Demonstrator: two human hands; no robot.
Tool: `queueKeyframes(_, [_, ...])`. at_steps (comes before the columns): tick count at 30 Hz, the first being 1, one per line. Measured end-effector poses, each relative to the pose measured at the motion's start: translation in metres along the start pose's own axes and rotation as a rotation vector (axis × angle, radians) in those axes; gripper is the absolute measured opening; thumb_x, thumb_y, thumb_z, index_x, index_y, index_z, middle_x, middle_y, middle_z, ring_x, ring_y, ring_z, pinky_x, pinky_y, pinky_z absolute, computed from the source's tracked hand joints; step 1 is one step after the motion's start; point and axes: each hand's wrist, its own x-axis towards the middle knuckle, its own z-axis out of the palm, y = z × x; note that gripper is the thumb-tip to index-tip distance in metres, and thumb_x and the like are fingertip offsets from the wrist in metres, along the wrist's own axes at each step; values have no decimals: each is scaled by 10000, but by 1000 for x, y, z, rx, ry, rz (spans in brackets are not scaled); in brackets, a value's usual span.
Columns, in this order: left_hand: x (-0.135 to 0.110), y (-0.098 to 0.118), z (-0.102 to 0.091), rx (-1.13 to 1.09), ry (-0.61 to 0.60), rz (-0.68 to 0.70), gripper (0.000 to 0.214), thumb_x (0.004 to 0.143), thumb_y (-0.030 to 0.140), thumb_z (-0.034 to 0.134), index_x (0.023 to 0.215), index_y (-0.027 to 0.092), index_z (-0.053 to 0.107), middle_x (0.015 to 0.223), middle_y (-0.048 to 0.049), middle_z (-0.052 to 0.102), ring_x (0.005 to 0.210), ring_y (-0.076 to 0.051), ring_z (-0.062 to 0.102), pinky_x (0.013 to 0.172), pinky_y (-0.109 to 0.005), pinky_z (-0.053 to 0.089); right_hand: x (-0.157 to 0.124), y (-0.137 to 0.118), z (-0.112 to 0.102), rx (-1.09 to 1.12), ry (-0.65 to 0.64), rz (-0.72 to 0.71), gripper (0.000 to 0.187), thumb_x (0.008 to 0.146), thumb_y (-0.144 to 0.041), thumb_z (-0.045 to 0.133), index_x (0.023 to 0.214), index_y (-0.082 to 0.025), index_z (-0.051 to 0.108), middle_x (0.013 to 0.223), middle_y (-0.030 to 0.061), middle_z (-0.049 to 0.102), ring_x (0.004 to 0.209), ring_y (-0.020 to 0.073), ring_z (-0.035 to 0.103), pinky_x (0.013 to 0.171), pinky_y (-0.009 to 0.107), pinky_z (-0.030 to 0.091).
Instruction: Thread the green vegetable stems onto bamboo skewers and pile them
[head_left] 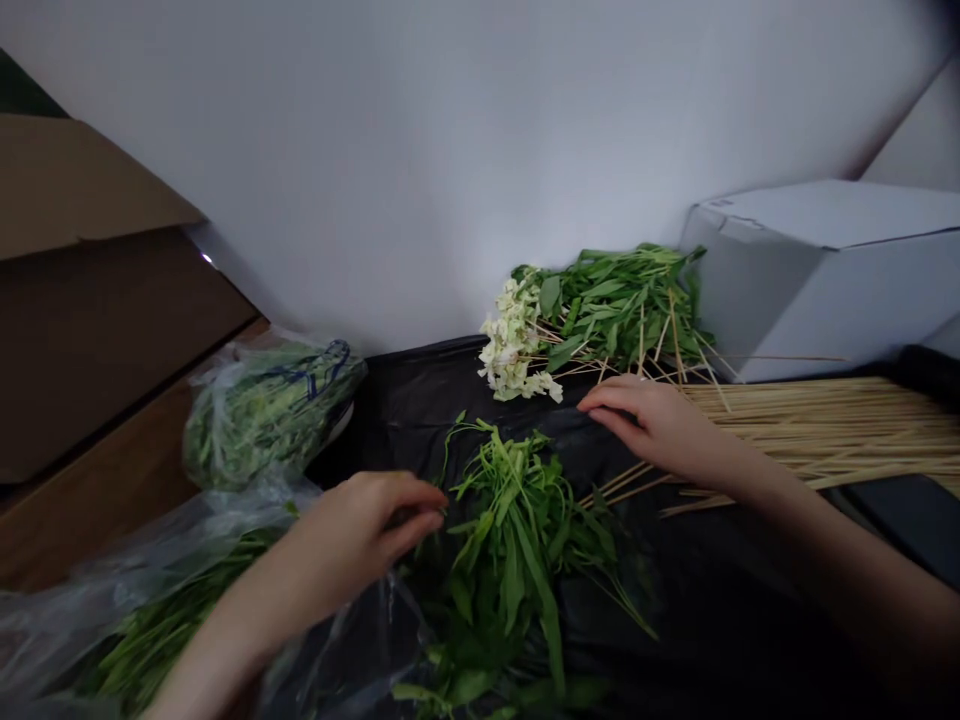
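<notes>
My left hand (360,535) is closed in a pinch at the left edge of a loose heap of long green leaves (510,530) lying on black plastic sheeting (720,600); what its fingertips hold is hidden. My right hand (660,420) lies flat with fingers stretched out, resting on the near end of a pile of thin bamboo skewers (825,430). Behind it lies a bundle of greens threaded on skewers (615,305), with pale white-green stem ends (514,345) at its left.
A clear plastic bag of greens (262,410) lies at the left, another bag with greens (150,620) in the near left corner. A brown cardboard box (90,300) stands far left, a white box (817,270) at the right against the wall.
</notes>
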Motion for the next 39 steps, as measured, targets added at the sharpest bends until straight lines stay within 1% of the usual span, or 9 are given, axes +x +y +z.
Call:
queueKeyframes(5, [51,15,58,8,202,-121,289,908,424,492,849,209,677,822,-43,706,730,-193,618,652,-283,396,-3,1,-11,-105,-73,3,269,967,-246,430,1004,-180,689,988,89,699,919,233,633,831,381,485])
queueKeyframes(9, [64,13,88,-16,220,-220,329,926,441,444,753,214,608,738,-17,655,682,-180,573,600,-279,320,-2,-2,-2,-98,-103,-4,253,959,-225,442,969,-191,692,969,85,698,899,225,629,820,368,481])
queueKeyframes(14, [64,-5,99,-168,201,-186,269,883,375,511,715,203,632,727,-12,637,693,-172,567,627,-275,350,-2,-9,22,-52,-195,-37,235,947,-190,456,943,-175,691,911,89,684,872,227,610,801,379,485])
queueKeyframes(20, [59,-9,109,-262,144,-113,129,754,328,681,753,199,690,790,-19,669,720,-177,590,661,-281,401,-8,-41,54,114,-81,-121,315,952,-163,440,1211,-177,619,1172,114,639,1093,226,544,925,377,460])
queueKeyframes(23, [58,-9,111,-260,180,-83,104,749,299,676,776,199,691,797,-20,660,722,-174,583,659,-282,404,-12,-51,67,78,-147,-183,361,957,-162,416,1285,-173,567,1247,130,612,1158,254,508,932,417,443])
queueKeyframes(27, [59,-15,113,-309,222,-78,95,762,190,587,734,187,677,738,-16,636,691,-162,573,648,-277,405,-13,-46,74,-54,-237,-101,345,947,-158,432,1259,-151,577,1149,136,654,1128,283,521,898,449,419])
queueKeyframes(33, [57,-15,100,-920,305,-219,123,742,276,686,734,164,635,775,-19,684,663,-119,582,628,-228,430,-12,-35,73,-151,-268,-36,239,917,-118,469,993,-173,688,1012,101,677,1068,266,545,854,417,388])
queueKeyframes(36, [54,-7,93,-1373,240,-270,188,718,276,739,776,173,594,806,-31,721,685,-113,641,647,-210,472,-11,-34,72,-62,-177,-17,241,935,-142,458,1000,-181,687,1025,97,677,1036,249,560,844,408,401])
queueKeyframes(39, [52,-1,92,-1581,165,-283,246,703,248,777,817,178,570,780,-37,733,682,-122,679,622,-198,496,-10,-37,70,126,-72,-9,241,937,-155,456,1034,-183,674,1025,94,682,990,220,578,858,389,433])
